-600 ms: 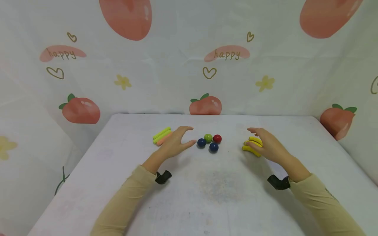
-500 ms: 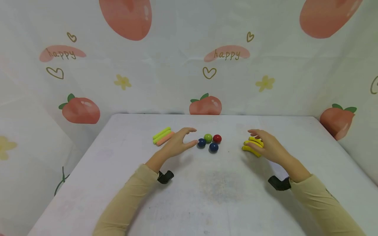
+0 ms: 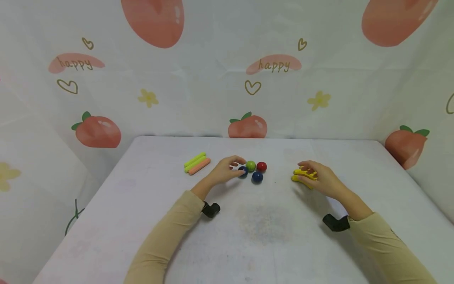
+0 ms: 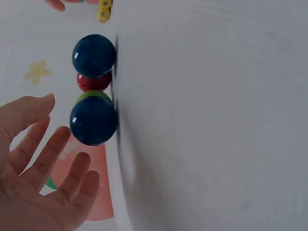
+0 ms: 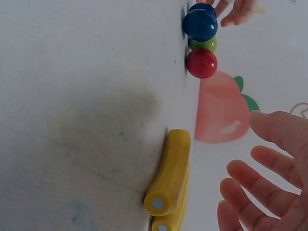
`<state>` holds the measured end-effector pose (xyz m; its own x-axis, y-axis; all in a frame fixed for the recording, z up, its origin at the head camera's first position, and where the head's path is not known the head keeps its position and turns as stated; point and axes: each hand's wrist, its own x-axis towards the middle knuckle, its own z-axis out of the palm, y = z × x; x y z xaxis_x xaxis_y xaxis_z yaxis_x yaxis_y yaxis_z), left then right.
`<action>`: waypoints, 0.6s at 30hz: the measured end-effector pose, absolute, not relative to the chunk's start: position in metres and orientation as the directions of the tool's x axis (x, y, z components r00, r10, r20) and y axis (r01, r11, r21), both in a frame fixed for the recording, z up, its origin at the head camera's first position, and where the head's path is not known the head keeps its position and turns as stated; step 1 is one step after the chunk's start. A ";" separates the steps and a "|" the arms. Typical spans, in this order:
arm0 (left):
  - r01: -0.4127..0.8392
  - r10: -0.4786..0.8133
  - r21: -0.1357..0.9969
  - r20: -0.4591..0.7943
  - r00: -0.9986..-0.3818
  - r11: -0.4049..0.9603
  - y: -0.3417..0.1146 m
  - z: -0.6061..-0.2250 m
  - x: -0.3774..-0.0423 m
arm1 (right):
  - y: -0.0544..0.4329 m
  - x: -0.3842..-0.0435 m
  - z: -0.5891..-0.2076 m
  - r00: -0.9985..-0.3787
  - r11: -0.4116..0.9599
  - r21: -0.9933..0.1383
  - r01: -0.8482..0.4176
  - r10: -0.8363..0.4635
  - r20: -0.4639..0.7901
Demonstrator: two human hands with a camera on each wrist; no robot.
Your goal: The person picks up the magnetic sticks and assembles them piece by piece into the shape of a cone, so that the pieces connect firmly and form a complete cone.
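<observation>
Just left of the balls, my left hand has its fingers loosely bent, the thumb overlapping one dark blue ball in the head view. The left wrist view shows a gap between fingertips and ball. Grouped with it are a second dark blue ball, a green ball and a red ball. My right hand hovers over yellow curved sticks, partly covering them in the head view. In the right wrist view, its fingers are spread and hold nothing.
Two yellow-green sticks and an orange stick lie side by side on the white table, left of the left hand. A fruit-printed cloth hangs behind the table. Each wrist carries a black camera mount.
My left hand has moved right, away from the orange stick and up to the blue ball. My right hand has dropped slightly over the yellow sticks, its fingers a little more bent.
</observation>
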<state>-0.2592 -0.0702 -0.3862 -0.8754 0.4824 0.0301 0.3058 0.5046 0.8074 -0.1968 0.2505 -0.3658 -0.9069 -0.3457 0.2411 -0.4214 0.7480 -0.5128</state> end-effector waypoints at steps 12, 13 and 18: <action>0.322 0.492 0.730 -0.024 -0.870 0.603 -0.063 -0.387 -0.261 | 0.255 -0.203 -0.371 -0.917 0.761 -0.511 -0.398 -0.342 0.205; 0.323 0.494 0.726 -0.027 -0.869 0.607 -0.063 -0.387 -0.261 | 0.255 -0.203 -0.371 -0.918 0.762 -0.513 -0.396 -0.344 0.199; 0.319 0.501 0.725 -0.042 -0.864 0.610 -0.063 -0.385 -0.259 | 0.256 -0.207 -0.373 -0.924 0.762 -0.526 -0.376 -0.350 0.153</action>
